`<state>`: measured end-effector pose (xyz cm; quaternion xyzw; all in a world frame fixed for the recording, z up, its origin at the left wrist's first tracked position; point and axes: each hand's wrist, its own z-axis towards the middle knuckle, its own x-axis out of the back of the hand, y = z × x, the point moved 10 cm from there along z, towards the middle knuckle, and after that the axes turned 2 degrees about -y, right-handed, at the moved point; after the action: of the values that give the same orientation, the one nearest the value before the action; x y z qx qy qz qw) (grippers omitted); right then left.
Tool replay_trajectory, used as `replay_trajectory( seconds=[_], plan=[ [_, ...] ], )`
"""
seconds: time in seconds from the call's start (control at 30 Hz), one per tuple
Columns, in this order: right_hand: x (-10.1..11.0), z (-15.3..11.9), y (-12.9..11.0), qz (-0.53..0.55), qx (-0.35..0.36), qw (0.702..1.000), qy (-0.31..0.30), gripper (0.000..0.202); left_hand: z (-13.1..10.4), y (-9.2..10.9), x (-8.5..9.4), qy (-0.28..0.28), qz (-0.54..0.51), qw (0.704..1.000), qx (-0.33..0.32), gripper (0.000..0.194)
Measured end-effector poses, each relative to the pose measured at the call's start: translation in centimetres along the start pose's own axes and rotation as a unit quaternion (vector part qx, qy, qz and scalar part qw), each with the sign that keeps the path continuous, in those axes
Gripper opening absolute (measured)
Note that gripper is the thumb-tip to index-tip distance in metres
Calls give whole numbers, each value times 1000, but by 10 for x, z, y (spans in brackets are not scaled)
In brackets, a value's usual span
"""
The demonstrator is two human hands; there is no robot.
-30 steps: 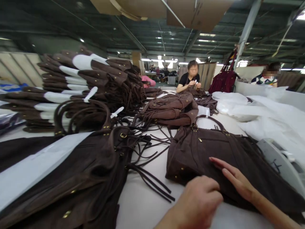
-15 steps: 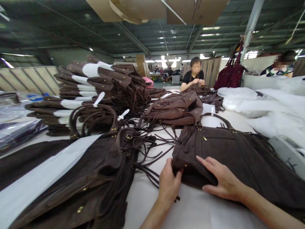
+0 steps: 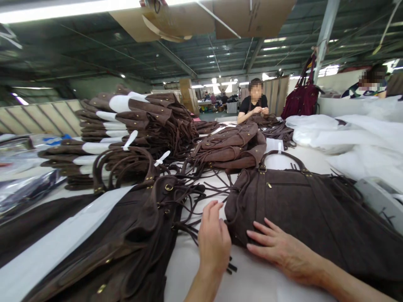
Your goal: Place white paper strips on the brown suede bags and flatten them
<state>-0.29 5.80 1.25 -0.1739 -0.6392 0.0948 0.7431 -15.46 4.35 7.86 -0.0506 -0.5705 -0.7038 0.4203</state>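
Observation:
A dark brown handbag (image 3: 292,201) lies flat on the white table, its handle upright at the far side and a short zip near the top. Lying on its lower left part, my right hand (image 3: 283,251) has its fingers spread. My left hand (image 3: 214,239) is just beside the bag's left edge, fingers stretched out and nothing seen in it; whether it touches the bag I cannot tell. On the left lies another dark brown bag (image 3: 138,235) with brass rings, thin straps and a long white paper strip (image 3: 72,230) across it.
Brown bags with white paper bands form a tall stack (image 3: 135,117) at the back left. More brown pieces (image 3: 233,147) lie mid-table. White plastic wrapping (image 3: 362,147) fills the right side. Across the table a person (image 3: 255,100) works with both hands. A maroon bag (image 3: 299,98) hangs behind.
My left hand has let go of the bag's left corner and straightened its fingers. My right hand has gone from lifting the lower edge to lying flat; that edge is down now.

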Motion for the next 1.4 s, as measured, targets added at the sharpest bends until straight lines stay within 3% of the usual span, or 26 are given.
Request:
replay_trajectory(
  seconds=[0.03, 0.07, 0.1, 0.13, 0.17, 0.2, 0.27, 0.37, 0.47, 0.57, 0.67, 0.77, 0.97, 1.13, 1.4],
  plan=[
    [2, 1, 0, 1, 1, 1000, 10, 61, -4, 37, -9, -21, 46, 993, -104, 39],
    [5, 1, 0, 4, 1, 1000, 24, 60, -12, 68, -28, -77, 81, 973, -204, 41],
    [8, 1, 0, 7, 1, 999, 39, 57, -20, 88, -50, -139, 114, 942, -284, 43],
    [12, 1, 0, 8, 0, 999, 52, 53, -25, 94, -71, -194, 145, 913, -329, 45],
    [15, 1, 0, 8, -2, 998, 60, 49, -24, 89, -88, -225, 180, 894, -344, 47],
    [17, 1, 1, 7, -4, 998, 62, 45, -15, 76, -97, -217, 219, 891, -334, 48],
    [20, 4, 4, 12, 4, 999, 51, 39, 10, 37, -110, -190, 288, 894, -285, 50],
    [36, 3, 16, 73, -1, 996, 59, 35, 28, -4, -129, -210, 316, 875, -300, 50],
    [60, -22, 45, 88, -104, 985, 103, 37, 32, -17, -131, -217, 329, 869, -299, 49],
    [76, -89, 81, -39, -308, 939, 148, 57, 27, -13, -127, -213, 335, 871, -290, 49],
    [67, -166, 98, -122, -450, 868, 170, 73, 24, -7, -125, -204, 337, 873, -286, 48],
    [45, -204, 100, -152, -488, 839, 186, 71, 22, -4, -127, -211, 334, 874, -284, 47],
    [39, -200, 100, -143, -493, 840, 176, 71, 24, 2, -125, -215, 325, 874, -291, 47],
    [41, -201, 100, -138, -503, 834, 183, 68, 21, -5, -125, -246, 351, 855, -292, 48],
    [32, -202, 104, -128, -501, 843, 150, 74, 10, -10, -120, -244, 396, 843, -269, 49]
  ],
)
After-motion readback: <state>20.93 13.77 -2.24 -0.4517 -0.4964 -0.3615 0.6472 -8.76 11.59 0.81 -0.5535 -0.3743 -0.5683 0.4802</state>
